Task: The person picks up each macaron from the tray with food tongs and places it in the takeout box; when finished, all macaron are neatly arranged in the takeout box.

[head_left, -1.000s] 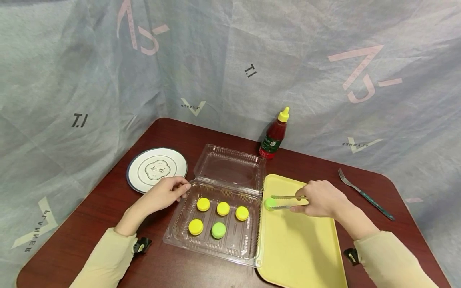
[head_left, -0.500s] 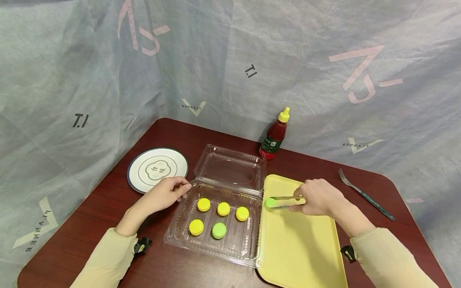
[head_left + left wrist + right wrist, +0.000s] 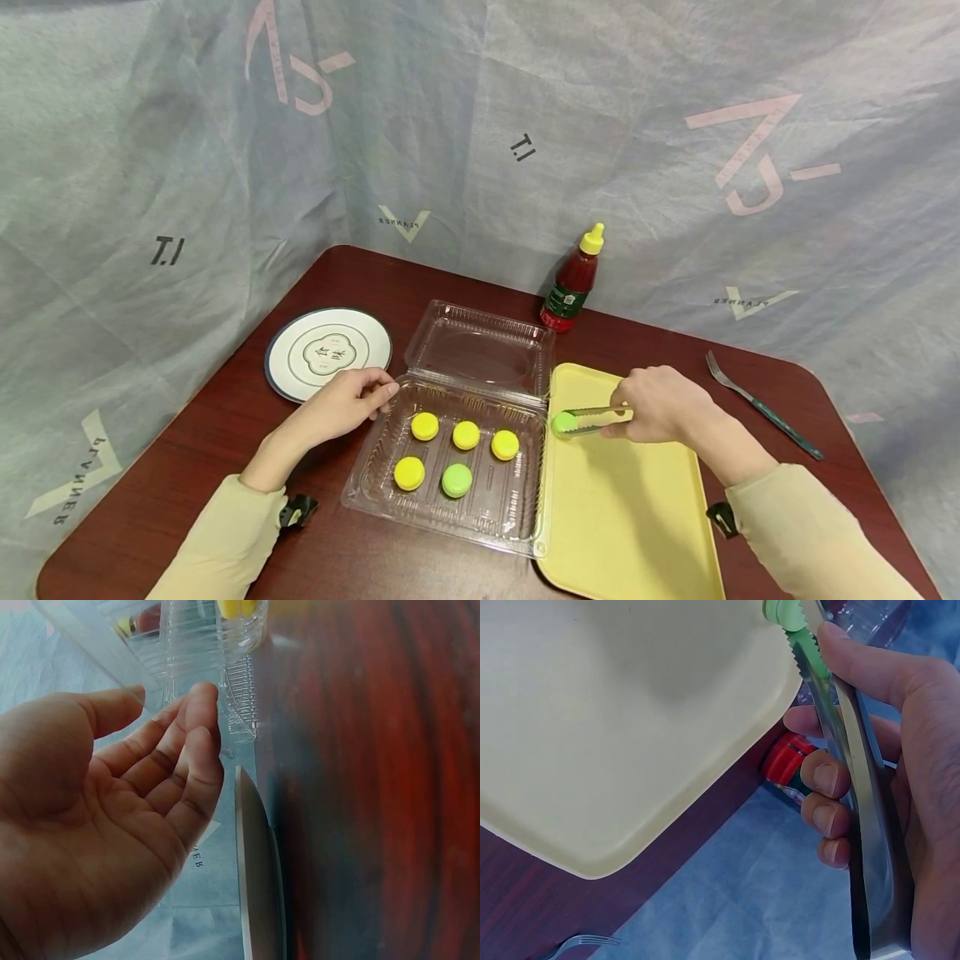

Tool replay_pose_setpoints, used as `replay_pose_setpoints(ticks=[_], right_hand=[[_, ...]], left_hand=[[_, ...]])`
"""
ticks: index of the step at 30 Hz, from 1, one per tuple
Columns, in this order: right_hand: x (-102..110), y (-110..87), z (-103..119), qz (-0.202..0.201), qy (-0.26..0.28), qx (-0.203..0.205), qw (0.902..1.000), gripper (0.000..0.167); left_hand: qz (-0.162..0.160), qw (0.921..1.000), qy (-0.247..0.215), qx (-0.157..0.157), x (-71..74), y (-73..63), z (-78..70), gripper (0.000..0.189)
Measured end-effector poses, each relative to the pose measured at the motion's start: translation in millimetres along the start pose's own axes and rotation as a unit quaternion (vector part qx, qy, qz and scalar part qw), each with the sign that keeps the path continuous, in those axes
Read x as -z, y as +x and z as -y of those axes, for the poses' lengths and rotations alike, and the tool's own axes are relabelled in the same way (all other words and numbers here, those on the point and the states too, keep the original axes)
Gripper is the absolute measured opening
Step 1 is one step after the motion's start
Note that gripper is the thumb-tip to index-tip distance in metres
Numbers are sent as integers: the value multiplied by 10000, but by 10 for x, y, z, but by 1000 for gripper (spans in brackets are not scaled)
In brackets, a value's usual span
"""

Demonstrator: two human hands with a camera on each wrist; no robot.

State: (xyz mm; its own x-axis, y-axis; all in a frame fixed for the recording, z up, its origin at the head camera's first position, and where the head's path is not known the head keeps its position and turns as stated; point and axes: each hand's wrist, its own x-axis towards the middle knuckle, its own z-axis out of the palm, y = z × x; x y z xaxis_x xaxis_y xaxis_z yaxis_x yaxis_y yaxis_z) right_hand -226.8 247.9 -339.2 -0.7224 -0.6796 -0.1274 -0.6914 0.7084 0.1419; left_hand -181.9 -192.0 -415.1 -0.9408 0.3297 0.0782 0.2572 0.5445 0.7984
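Observation:
In the head view, my left hand pinches the far left corner of an open clear plastic container between thumb and fingers. Several yellow macarons and a green macaron lie in its base. My right hand grips metal tongs over the yellow tray. The serrated tips of the tongs stand on either side of another green macaron at the tray's left edge. The right wrist view shows the tongs between thumb and fingers, their tips at the green macaron.
The container's lid lies folded back behind its base. A white plate with a dark blue rim sits at the left. A red sauce bottle with a yellow cap stands at the back. A fork lies right of the tray.
My right hand has shifted slightly up and left, with the tongs turning a little around the green macaron. The left hand and the container have stayed still.

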Motion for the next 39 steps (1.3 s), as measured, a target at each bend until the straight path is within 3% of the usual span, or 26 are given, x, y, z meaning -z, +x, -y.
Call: replay_pose_setpoints(ticks=[13,26,39], right_hand=[[87,-39,-3,96,142,-48,9998,26],[374,-197,-5,-153,303,-162,9993,24],[625,-223,246,-404,174,187,9989,49]], left_hand=[[6,10000,-10,-38,-3,1,-9,17],[1,10000,7,-19,-6,-1,-7,17],[2,10000,0,-19,1,-7,3,18]])
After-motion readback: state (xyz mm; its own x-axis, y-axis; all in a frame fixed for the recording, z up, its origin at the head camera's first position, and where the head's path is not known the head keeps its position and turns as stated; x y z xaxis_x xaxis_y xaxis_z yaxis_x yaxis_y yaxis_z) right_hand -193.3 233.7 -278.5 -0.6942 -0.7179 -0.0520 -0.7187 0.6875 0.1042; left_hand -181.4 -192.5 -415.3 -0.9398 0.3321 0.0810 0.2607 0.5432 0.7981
